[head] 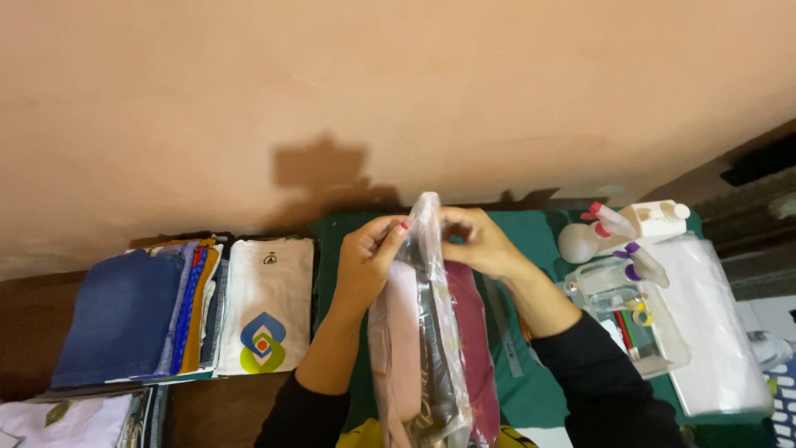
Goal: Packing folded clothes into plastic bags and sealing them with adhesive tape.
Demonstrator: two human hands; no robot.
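Observation:
My left hand [367, 255] and my right hand [479, 241] both pinch the top edge of a clear plastic bag [431, 348] held upright above a green table cover [531, 390]. Inside the bag are folded clothes in pale pink, dark grey and maroon. Both arms wear black sleeves. The lower end of the bag runs out of view at the bottom.
Left of the bag lies a folded white shirt with a coloured emblem [267, 309], then a stack of folded clothes topped by blue denim [124, 319]. Spray bottles [618, 241], a clear box of small items [638, 328] and a pile of plastic bags [709, 323] sit at the right. A peach wall stands behind.

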